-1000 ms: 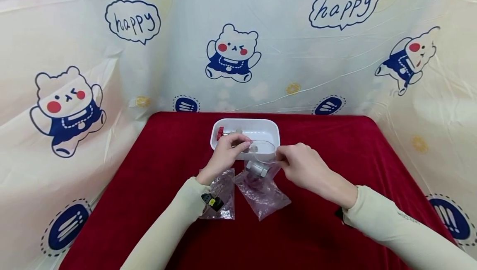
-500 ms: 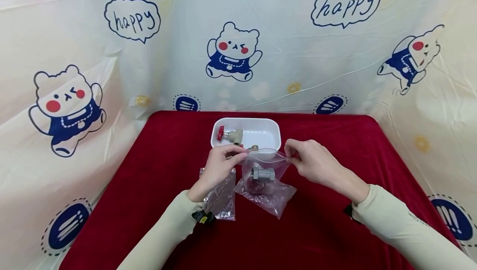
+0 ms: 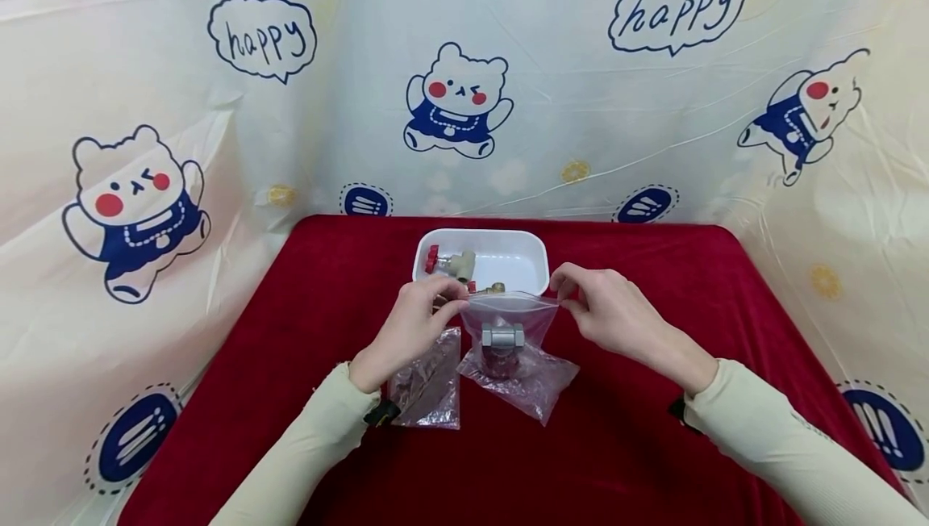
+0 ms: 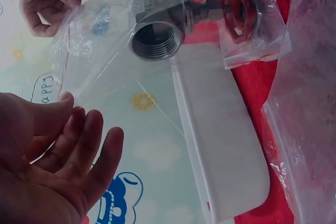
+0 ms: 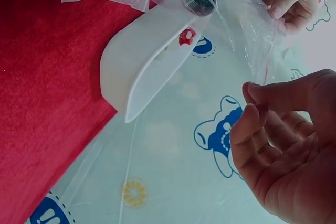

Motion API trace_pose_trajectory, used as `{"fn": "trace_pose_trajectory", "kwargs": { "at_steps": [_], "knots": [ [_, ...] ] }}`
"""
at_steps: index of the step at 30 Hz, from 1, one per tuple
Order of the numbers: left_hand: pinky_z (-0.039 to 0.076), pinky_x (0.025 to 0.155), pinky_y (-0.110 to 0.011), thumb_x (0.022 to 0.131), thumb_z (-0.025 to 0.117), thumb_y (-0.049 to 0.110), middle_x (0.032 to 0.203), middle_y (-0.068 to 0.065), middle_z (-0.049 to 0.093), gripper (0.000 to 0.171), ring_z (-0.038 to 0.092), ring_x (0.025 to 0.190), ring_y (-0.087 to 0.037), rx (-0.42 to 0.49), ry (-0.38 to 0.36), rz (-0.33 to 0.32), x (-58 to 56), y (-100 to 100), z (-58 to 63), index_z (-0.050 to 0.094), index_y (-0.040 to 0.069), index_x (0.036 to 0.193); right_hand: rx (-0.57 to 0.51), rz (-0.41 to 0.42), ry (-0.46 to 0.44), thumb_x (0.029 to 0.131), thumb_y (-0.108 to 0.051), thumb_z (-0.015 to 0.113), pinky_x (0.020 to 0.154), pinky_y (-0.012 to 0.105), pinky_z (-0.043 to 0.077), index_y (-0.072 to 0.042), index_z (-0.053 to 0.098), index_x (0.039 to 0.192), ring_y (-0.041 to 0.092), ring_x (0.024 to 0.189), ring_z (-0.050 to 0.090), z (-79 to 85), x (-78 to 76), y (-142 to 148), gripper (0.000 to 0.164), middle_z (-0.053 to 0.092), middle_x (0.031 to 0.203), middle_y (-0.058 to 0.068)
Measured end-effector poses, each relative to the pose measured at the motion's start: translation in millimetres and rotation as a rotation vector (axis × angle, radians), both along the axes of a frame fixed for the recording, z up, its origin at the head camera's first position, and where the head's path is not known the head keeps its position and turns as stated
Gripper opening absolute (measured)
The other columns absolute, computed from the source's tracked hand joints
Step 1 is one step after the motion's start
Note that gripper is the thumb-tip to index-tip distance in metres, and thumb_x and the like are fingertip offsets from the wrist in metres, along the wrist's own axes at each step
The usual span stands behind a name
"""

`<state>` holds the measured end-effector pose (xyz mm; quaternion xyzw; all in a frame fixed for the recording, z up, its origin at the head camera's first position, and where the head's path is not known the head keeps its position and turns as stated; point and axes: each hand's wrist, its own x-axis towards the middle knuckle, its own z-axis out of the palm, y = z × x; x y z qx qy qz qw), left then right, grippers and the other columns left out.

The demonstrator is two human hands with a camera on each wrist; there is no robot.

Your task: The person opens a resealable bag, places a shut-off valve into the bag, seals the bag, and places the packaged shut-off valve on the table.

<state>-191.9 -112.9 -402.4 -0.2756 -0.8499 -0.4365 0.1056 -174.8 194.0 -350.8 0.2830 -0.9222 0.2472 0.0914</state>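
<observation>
My left hand [image 3: 410,320] pinches the upper left corner of a clear zip bag [image 3: 539,318]. At the bag's upper right corner, the thumb and index finger of my right hand [image 3: 617,318] come together at its edge. Inside the bag, a grey metal valve [image 3: 503,338] stands with its threaded opening showing in the left wrist view. Its red handwheel [image 4: 239,11] is at the bottom, seen through the plastic. Crumpled clear plastic [image 3: 544,393] spreads over the cloth beneath the valve. The bag's zip strip runs across the top between both hands.
Behind the bag is a white tray [image 3: 511,242]. It holds a beige valve with a red handwheel [image 3: 460,265] and a brass fitting [image 3: 497,288]. Another clear bag [image 3: 441,405] lies flat at the left, partly under my left forearm. Red cloth [image 3: 653,268] covers the table.
My hands have drawn apart and pulled the bag's top edge wider and straighter. The valve has turned from tilted to upright, and the tray's contents have come into sight.
</observation>
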Motion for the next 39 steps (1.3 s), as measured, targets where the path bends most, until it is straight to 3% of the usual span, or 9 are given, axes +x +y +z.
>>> {"fn": "trace_pose_trajectory", "kwargs": {
  "at_steps": [6, 10, 14, 23, 29, 34, 39],
  "knots": [
    [0.059, 0.077, -0.031, 0.096, 0.078, 0.007, 0.100, 0.001, 0.069, 0.008, 0.065, 0.085, -0.012, -0.050, -0.018, -0.011, 0.6, -2.3, 4.7, 0.075, 0.010, 0.104, 0.037, -0.022, -0.031, 0.090, -0.009, 0.073, 0.057, 0.033, 0.048, -0.013, 0.072, 0.118, 0.012, 0.070, 0.052, -1.6, 0.9, -1.4, 0.029, 0.069, 0.099, -0.003],
    [0.058, 0.076, -0.031, 0.096, 0.078, 0.008, 0.101, 0.002, 0.069, 0.009, 0.063, 0.085, -0.011, -0.079, -0.004, -0.021, 1.3, -6.5, 4.2, 0.076, 0.012, 0.103, 0.038, -0.015, -0.031, 0.093, -0.013, 0.079, 0.059, 0.032, 0.049, -0.015, 0.076, 0.107, 0.012, 0.071, 0.054, -4.5, -0.5, -0.5, 0.014, 0.068, 0.092, -0.007],
    [0.055, 0.076, -0.032, 0.097, 0.077, 0.007, 0.102, 0.004, 0.069, 0.008, 0.061, 0.086, -0.011, -0.100, 0.027, -0.037, 1.2, -9.7, 1.7, 0.074, 0.013, 0.102, 0.021, -0.001, -0.024, 0.092, -0.009, 0.081, 0.060, 0.031, 0.050, -0.016, 0.076, 0.096, 0.013, 0.070, 0.055, -7.7, -2.7, 2.1, 0.009, 0.066, 0.084, -0.009],
    [0.059, 0.081, -0.044, 0.100, 0.070, 0.006, 0.102, 0.002, 0.067, 0.004, 0.064, 0.092, -0.013, -0.110, 0.126, -0.054, 0.5, -9.4, -4.1, 0.072, 0.010, 0.100, 0.014, 0.007, -0.013, 0.092, -0.007, 0.081, 0.063, 0.033, 0.051, -0.014, 0.076, 0.096, 0.014, 0.071, 0.056, -11.2, -4.2, 4.2, 0.010, 0.068, 0.087, -0.007],
    [0.060, 0.082, -0.044, 0.099, 0.070, 0.003, 0.100, -0.001, 0.068, 0.006, 0.065, 0.092, -0.014, -0.095, 0.172, -0.055, 0.5, -7.5, -6.8, 0.071, 0.010, 0.099, 0.017, 0.007, -0.013, 0.092, -0.015, 0.082, 0.068, 0.035, 0.052, -0.014, 0.075, 0.102, 0.017, 0.078, 0.058, -7.6, -3.2, -0.4, 0.012, 0.068, 0.093, -0.005],
    [0.059, 0.079, -0.043, 0.098, 0.072, 0.002, 0.100, -0.001, 0.068, 0.008, 0.063, 0.089, -0.013, -0.090, 0.156, -0.046, 1.5, -6.4, -5.1, 0.071, 0.010, 0.100, 0.038, 0.064, 0.065, 0.090, -0.024, 0.084, 0.087, 0.044, 0.053, -0.011, 0.072, 0.117, 0.023, 0.104, 0.060, 0.4, -5.7, -21.1, 0.032, 0.068, 0.115, 0.005],
    [0.056, 0.075, -0.035, 0.098, 0.074, 0.004, 0.102, 0.002, 0.066, 0.008, 0.059, 0.085, -0.012, -0.099, 0.132, -0.026, 3.0, -7.5, -3.0, 0.071, 0.011, 0.101, 0.105, 0.161, 0.197, 0.089, -0.026, 0.084, 0.086, 0.048, 0.054, -0.011, 0.075, 0.113, 0.028, 0.109, 0.061, 4.4, -14.4, -56.0, 0.030, 0.068, 0.117, 0.009]
  ]
}}
